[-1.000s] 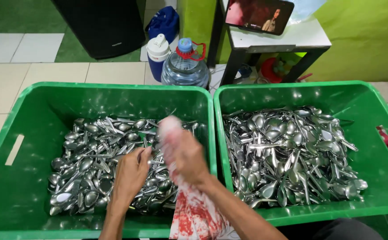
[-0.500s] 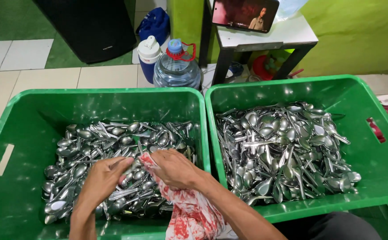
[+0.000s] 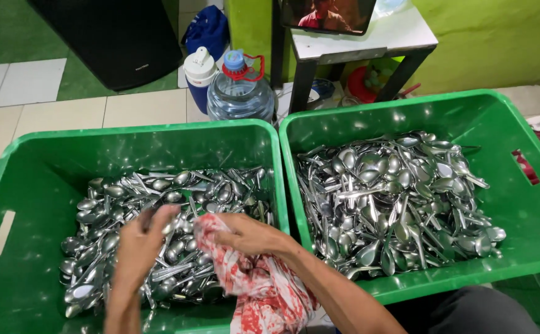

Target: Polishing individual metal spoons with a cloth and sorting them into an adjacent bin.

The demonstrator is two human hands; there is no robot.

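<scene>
Two green plastic crates stand side by side, each holding a heap of several steel spoons. Over the left crate (image 3: 29, 179), my left hand (image 3: 139, 242) presses down among the spoons (image 3: 158, 204), its fingers curled around some. My right hand (image 3: 251, 234) grips a red and white patterned cloth (image 3: 257, 284) that trails over the crate's front rim toward my lap. The right crate (image 3: 505, 130) holds its own pile of spoons (image 3: 393, 198), with neither hand touching it.
Behind the crates stand a large clear water bottle (image 3: 240, 89) with a red handle and a white and blue jug (image 3: 199, 71). A small white table (image 3: 369, 40) with a screen on it stands at the back, and a black box (image 3: 118, 37) at the back left.
My right hand came down from a raised position and moved left into the left crate with the cloth. My left hand stayed among the spoons. The view tilted slightly.
</scene>
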